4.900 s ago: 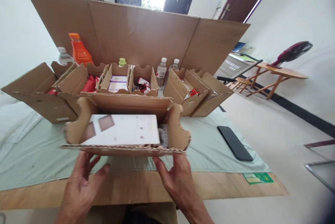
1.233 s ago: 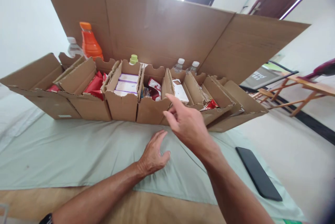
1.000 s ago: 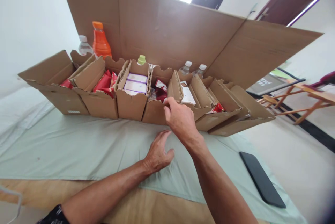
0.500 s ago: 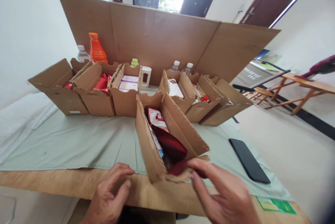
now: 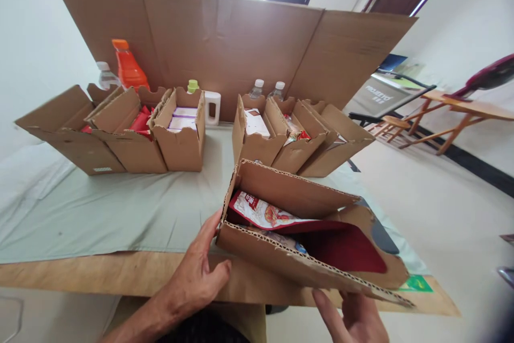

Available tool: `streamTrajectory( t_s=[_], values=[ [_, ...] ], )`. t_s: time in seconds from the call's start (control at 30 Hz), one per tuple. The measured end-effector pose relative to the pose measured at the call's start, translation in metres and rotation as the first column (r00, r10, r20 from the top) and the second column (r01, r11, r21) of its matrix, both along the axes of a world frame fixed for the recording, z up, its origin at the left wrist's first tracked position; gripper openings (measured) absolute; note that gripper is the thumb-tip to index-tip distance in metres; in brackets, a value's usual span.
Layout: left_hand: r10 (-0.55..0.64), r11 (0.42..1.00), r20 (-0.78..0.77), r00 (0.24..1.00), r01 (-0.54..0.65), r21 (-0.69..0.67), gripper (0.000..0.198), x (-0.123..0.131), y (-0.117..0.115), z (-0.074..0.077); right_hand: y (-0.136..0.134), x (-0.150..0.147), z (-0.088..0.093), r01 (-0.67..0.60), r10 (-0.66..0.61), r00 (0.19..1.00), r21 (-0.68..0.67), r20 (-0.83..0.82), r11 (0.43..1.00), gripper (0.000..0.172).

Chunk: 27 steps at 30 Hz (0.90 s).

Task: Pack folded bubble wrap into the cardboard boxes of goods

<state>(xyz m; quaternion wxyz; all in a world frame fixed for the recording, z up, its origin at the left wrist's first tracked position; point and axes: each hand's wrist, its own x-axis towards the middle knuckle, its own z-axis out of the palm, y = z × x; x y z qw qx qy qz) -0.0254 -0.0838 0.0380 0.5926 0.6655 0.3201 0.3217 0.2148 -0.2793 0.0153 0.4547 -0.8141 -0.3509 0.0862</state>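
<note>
A brown open-topped cardboard box [image 5: 289,174] lies slantwise near the table's front edge, its long side across my view. Inside is a dark red packet [image 5: 349,246] with a white printed face, and beside it a partly hidden packet with some blue on it. My left hand [image 5: 201,273] holds the box at its left end, fingers against the wall and thumb near the lower corner. My right hand [image 5: 353,319] is at the lower near side towards the right end, its fingertips partly hidden by the cardboard.
More cardboard boxes [image 5: 180,151] stand in two groups behind, holding red packets and white cartons. A tall cardboard panel [image 5: 233,48] backs them, with an orange bottle [image 5: 130,67] and clear bottles before it. A black phone [image 5: 385,236] lies partly behind the held box.
The box has swung round from pointing at me to lying across, its near end now to the right. My left hand has come up to its left end; my right hand has moved lower.
</note>
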Motion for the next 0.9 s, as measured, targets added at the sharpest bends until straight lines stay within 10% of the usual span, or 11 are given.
streamTrajectory(
  t_s=[0.4,0.7,0.9],
  values=[
    [0.429,0.893,0.057,0.901,-0.433,0.121,0.059,-0.019,0.081,0.0,0.185,-0.004,0.03,-0.409,0.388,0.908,0.143,0.157,0.901,0.038],
    [0.417,0.9,-0.05,0.907,-0.405,0.165,0.064,-0.021,0.089,-0.047,0.186,-0.002,-0.004,-0.357,0.365,0.928,-0.098,0.075,0.929,0.033],
    [0.386,0.876,-0.271,0.882,-0.259,0.407,0.064,-0.054,0.082,-0.037,0.19,0.004,-0.006,-0.35,0.37,0.926,-0.203,0.073,0.915,0.038]
  ],
)
